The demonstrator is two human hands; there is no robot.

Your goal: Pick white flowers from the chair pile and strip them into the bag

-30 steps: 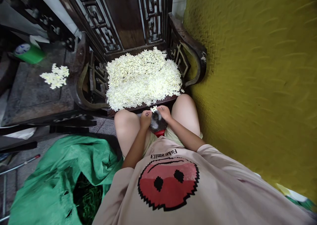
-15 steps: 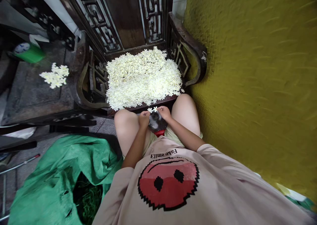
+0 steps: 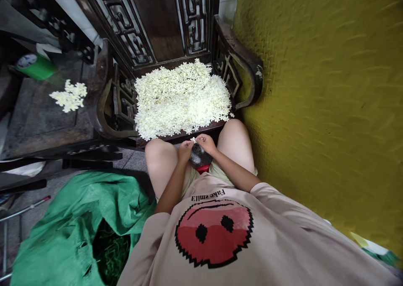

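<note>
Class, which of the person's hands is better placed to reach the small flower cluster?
Probably the left hand: the flower cluster lies on that side, while the right hand sits farther away.

One camera on the wearer's head, tipped steeply down and forward, and what a wide sweep! The shirt [image 3: 214,235] looms closest, along the bottom; farther out, left hand [image 3: 184,151] and right hand [image 3: 207,144] sit near mid-view; beyond them the carved chair [image 3: 163,26] faces the lens, green sack [image 3: 75,210] lower left, yellow sheet [image 3: 324,110] right.
</note>
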